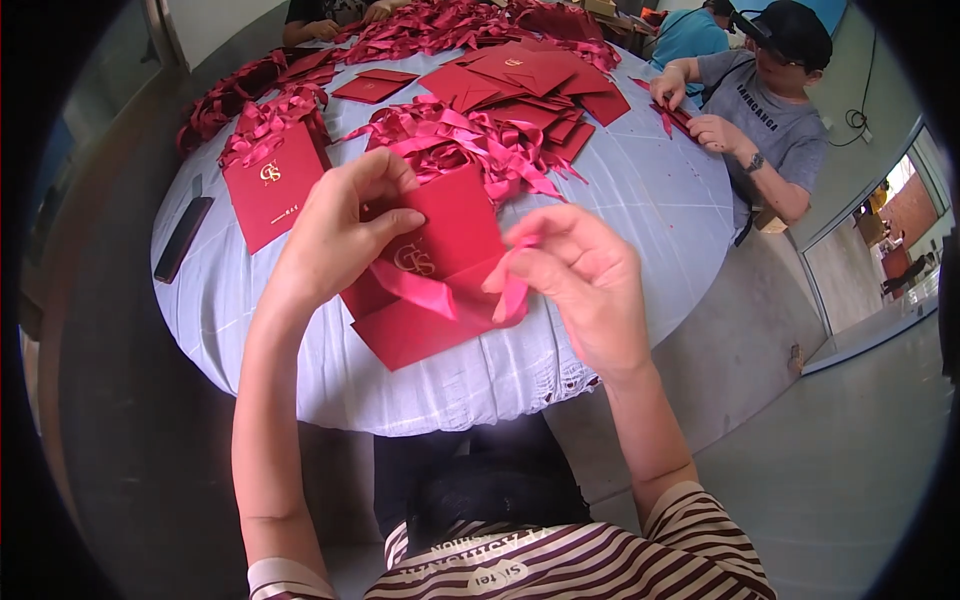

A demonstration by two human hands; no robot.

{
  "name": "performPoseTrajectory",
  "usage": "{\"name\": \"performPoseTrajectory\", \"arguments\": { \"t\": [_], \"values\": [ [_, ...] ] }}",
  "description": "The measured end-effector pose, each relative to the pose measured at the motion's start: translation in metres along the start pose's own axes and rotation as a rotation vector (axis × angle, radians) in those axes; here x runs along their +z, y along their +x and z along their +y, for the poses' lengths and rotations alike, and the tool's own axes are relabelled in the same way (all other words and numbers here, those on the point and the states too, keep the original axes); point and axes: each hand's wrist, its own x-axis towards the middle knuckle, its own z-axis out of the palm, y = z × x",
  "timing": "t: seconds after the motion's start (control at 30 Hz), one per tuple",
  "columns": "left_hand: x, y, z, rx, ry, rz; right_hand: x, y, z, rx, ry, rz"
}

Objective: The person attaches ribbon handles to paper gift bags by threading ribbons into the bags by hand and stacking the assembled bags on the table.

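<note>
A red paper gift bag (455,225) with a gold emblem lies flat near the table's front edge, its flap toward me. My left hand (352,220) is closed, thumb and fingers pinching the bag's upper left part. A loop of pink ribbon (425,292) crosses the front of the bag. Over the bag's right side, my right hand (585,280) pinches the ribbon between thumb and fingers. Just beyond the bag lies a heap of pink ribbon handles (480,150).
A stack of red bags (275,190) stands left, beside a black phone (183,240). More flat red bags (530,80) pile up farther back on the cloth-covered round table (640,250). At the right, a person in a grey shirt (775,125) handles another red piece; others work beyond.
</note>
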Motion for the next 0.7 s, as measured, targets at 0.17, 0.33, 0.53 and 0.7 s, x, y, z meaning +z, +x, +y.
{"name": "performPoseTrajectory", "arguments": {
  "t": [0.17,0.33,0.53,0.7],
  "values": [
    [0.014,-0.020,0.017,0.092,0.036,0.030,0.004,-0.003,0.014,0.110,-0.248,0.038],
    [0.013,-0.026,0.031,0.114,0.053,0.028,0.014,-0.008,0.005,0.142,-0.302,0.065],
    [0.020,-0.027,0.029,0.301,0.078,0.114,0.022,-0.007,0.008,0.106,-0.463,0.119],
    [0.023,-0.032,0.030,0.235,0.300,0.114,0.021,-0.007,0.008,0.131,-0.474,0.126]
  ]
}}
